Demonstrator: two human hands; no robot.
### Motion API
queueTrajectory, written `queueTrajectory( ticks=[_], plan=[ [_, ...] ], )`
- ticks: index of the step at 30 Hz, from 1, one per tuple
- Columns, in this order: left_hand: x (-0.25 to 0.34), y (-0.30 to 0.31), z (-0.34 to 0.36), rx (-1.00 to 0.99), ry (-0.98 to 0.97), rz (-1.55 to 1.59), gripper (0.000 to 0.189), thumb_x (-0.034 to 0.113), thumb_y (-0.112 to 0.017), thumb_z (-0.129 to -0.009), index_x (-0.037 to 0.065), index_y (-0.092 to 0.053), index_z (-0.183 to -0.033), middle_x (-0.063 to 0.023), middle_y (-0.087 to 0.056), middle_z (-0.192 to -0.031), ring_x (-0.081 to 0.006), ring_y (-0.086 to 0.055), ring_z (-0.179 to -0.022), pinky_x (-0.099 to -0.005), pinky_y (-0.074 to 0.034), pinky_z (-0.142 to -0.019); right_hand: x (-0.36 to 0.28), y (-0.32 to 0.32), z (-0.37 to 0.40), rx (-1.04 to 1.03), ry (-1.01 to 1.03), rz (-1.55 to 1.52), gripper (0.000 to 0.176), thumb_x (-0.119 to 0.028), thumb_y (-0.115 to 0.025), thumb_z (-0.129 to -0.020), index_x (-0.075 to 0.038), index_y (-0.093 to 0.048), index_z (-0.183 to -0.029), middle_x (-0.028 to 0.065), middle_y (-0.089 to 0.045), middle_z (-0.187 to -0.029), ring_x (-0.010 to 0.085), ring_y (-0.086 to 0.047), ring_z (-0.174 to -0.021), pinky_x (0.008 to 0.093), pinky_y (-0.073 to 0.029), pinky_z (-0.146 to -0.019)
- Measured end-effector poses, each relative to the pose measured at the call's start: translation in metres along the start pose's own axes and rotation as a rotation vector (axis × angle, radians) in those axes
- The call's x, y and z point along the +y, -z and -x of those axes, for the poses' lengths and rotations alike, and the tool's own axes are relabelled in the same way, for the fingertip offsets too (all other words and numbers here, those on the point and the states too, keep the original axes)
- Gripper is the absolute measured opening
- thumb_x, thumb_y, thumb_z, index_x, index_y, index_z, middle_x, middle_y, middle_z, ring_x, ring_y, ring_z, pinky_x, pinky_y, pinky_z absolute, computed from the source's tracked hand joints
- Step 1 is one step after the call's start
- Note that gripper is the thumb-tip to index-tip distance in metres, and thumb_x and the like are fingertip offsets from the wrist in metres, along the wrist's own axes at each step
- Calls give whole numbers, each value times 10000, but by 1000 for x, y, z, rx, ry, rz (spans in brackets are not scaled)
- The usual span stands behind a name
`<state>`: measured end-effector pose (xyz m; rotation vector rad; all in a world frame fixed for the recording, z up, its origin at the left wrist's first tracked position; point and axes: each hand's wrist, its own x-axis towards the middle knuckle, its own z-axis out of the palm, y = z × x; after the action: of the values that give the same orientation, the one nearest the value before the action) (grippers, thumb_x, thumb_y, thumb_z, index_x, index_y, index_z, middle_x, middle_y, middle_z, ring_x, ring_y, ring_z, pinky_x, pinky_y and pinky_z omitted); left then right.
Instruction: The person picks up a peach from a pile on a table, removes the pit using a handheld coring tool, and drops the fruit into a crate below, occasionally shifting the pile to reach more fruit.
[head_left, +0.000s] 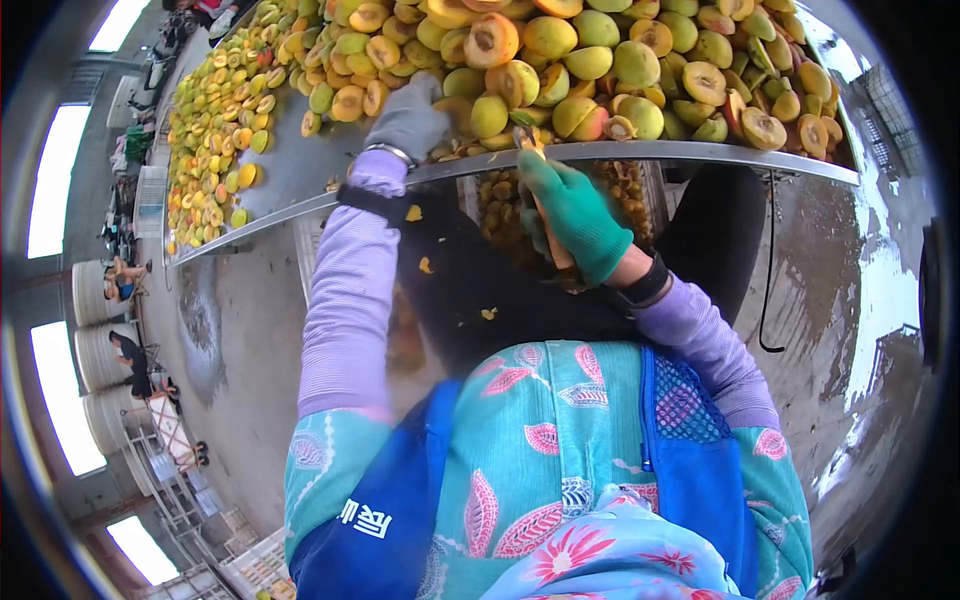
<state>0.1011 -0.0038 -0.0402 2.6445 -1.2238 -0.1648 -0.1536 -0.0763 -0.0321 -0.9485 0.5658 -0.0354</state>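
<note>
1. Nearest, well on the wearer's side of the table's steel front rim (700, 151), is a teal leaf-print smock (510, 440) under a blue garment (370, 525) with white characters.
2. Closer to the rim, yellow scraps (426, 265) lie on dark trousers (450, 270).
3. Below the rim, between the knees, peach scraps (628, 195) fill what looks like a crate, partly hidden by the right arm.
4. Just on the near side of the rim, the green-gloved right hand (576, 215) is closed around a tan-handled tool (555, 242). Its tip reaches past the rim to the fruit; its exact type is unclear.
5. Just beyond the rim, left of the tool, the grey-gloved left hand (410, 118) reaches into the fruit. It is blurred, so I cannot tell whether it grasps a piece.
6. Behind the rim, yellow peaches (590, 62), many halved, heap up, with bare metal tabletop (297, 160) to the left.
7. The step in hand appears to be handling fruit between cuts; the next move calls for a secure left-hand hold, fingers clear of the tool's tip.
8. Far left of the rim, a person (132, 362) in dark clothing is near pale round vats (98, 350).
</note>
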Motion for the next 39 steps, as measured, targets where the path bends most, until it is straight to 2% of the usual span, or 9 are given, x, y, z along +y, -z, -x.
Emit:
queueTrajectory(
  ticks=[4,7,12,19,20,27,33,36,39],
  plan=[
    [-15,8,30,-44,81,442,477,156,-672,-727,53,-588,-1185,-122,-659,-1028,-227,-614,-949,-311,-490,-836,-4,-5,-37,51,509,476,468,-443,-515,-936,20,-582,-937,197,-581,-719,302,-583,-708,423,-445,-672],
    [-23,-20,22,16,-53,196,486,179,-710,-735,35,-588,-1184,-99,-649,-1075,-168,-601,-959,-276,-489,-839,-1,-6,-61,151,528,676,496,-483,-496,-934,5,-581,-910,233,-623,-815,385,-605,-788,439,-458,-691],
    [30,20,62,62,18,839,349,236,-614,-881,8,-610,-1145,-115,-661,-1024,-182,-620,-910,-315,-500,-854,-8,2,-44,91,627,829,443,-454,-484,-950,-23,-571,-896,206,-618,-728,395,-619,-743,453,-473,-675],
    [72,-32,94,183,232,1914,523,419,-387,-979,-44,-606,-1084,-143,-654,-931,-239,-624,-854,-337,-511,-829,11,-8,-35,39,502,949,507,-488,-417,-970,1,-541,-1020,215,-644,-786,410,-622,-756,480,-479,-664],
    [78,-36,96,331,146,1601,527,428,-389,-974,-40,-608,-1079,-142,-653,-913,-244,-624,-852,-352,-513,-826,9,-6,-33,14,469,956,511,-488,-414,-971,2,-538,-1039,226,-644,-811,417,-620,-777,482,-479,-678],
    [80,-26,95,392,321,1677,453,391,-439,-972,-21,-610,-1053,-126,-646,-896,-230,-631,-793,-330,-533,-768,4,-16,-23,-45,382,826,541,-489,-409,-972,17,-532,-1121,265,-639,-930,457,-595,-887,497,-466,-764],
    [95,5,103,341,141,1190,342,295,-477,-983,-18,-595,-1059,-125,-641,-898,-220,-657,-814,-311,-563,-674,19,-23,-18,-118,376,420,495,-432,-450,-975,33,-551,-1113,220,-647,-855,291,-626,-825,417,-476,-770],
    [108,0,112,494,60,1315,282,231,-518,-964,-29,-594,-1039,-131,-659,-943,-241,-670,-749,-329,-572,-645,17,-30,-6,-62,231,308,490,-469,-449,-969,-3,-563,-1065,102,-589,-711,173,-548,-566,326,-468,-505],
    [95,5,105,234,246,1390,271,211,-545,-945,-32,-586,-1059,-133,-662,-924,-237,-665,-691,-323,-563,-618,17,-29,-3,-135,75,224,453,-501,-444,-959,-61,-550,-943,31,-498,-621,124,-456,-423,266,-361,-342]
  ],
)
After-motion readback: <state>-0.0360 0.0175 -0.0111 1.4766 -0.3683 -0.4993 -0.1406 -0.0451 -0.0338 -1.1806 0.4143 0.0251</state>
